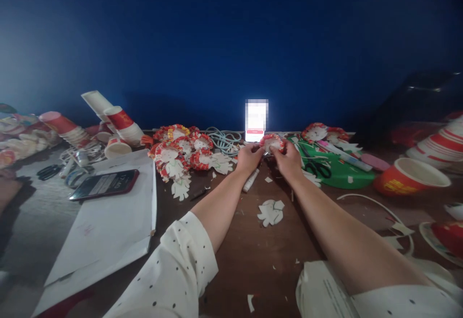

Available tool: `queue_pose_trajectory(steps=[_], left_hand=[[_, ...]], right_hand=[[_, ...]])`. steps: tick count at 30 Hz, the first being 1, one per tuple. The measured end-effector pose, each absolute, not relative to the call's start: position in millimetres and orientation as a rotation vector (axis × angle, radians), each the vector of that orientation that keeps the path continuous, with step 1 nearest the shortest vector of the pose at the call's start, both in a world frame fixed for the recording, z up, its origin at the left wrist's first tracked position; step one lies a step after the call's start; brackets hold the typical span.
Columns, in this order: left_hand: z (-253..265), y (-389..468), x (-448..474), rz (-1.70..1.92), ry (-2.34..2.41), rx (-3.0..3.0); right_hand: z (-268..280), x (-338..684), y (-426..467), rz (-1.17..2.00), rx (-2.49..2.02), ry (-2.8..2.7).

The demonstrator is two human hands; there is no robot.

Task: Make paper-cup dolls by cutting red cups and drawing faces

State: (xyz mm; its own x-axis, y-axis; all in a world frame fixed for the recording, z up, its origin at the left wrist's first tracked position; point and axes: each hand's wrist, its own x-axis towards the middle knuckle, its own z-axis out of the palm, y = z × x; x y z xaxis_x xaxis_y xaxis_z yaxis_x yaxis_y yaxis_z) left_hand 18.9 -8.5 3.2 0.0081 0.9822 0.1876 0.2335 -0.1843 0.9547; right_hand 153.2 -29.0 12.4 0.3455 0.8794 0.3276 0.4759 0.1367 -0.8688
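My left hand [250,158] and my right hand [289,160] are both closed on a round paper craft piece [272,142], with a white middle and a curled red-and-white fringe. Left fingers pinch its lower left edge; the right thumb presses its lower right part. A small shiny thing between the fingertips is too small to name. Below the hands, a white paper cutout [271,212] shaped like a small body lies on the brown table [249,255]. Beside my left wrist is a white tube or marker [251,181].
To the left are fringed paper pieces [173,152], a phone [105,185] on white board [108,221] and stacked paper cups [125,125]. A lit screen [256,118] stands behind my hands. Rightward lie black-handled scissors [318,167], a green sheet [352,179] and a red paper cup [401,178].
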Motion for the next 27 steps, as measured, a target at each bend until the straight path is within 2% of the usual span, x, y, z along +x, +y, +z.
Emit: queue_pose_trajectory(steps=[27], left_hand=[[6.9, -7.1, 19.2, 1.242, 1.423, 1.416]], right_hand=[[10.9, 147.5, -22.1, 0.423, -1.467, -1.44]])
